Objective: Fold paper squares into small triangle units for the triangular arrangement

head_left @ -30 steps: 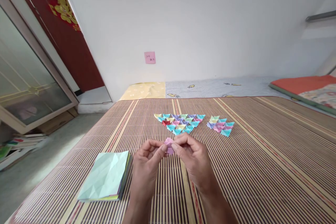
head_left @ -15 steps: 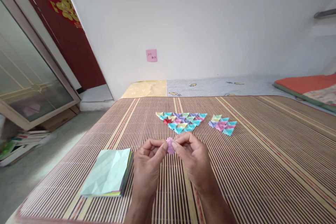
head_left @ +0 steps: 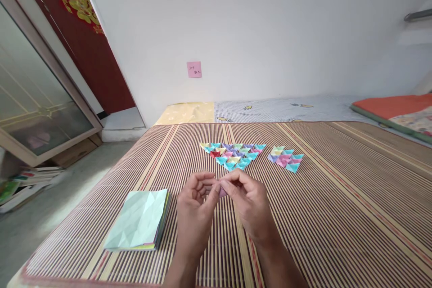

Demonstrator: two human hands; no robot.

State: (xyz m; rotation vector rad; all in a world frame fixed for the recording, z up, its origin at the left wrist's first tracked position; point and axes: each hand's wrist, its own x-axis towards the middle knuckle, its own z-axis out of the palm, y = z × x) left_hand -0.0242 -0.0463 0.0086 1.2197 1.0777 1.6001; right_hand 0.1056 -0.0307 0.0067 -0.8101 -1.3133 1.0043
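Observation:
My left hand (head_left: 195, 207) and my right hand (head_left: 248, 202) meet over the striped mat, fingers pinched together on a small pink folded paper piece (head_left: 222, 192); only a sliver of it shows between the fingertips. Beyond them lies a large triangle of folded paper units (head_left: 232, 155) in blue, pink, yellow and purple. A smaller cluster of the same units (head_left: 286, 160) lies to its right. A stack of pale green square paper (head_left: 138, 220) rests on the mat left of my left hand.
The striped bamboo mat (head_left: 337, 198) covers a bed. A folded orange quilt (head_left: 394, 110) lies far right. A pink note (head_left: 194, 69) sticks on the white wall. The floor, books (head_left: 23, 184) and a glass-door cabinet (head_left: 30, 103) are at the left.
My fingers have closed tighter round the pink piece, so less of it shows. The view shifted slightly; the paper units and the stack have not moved.

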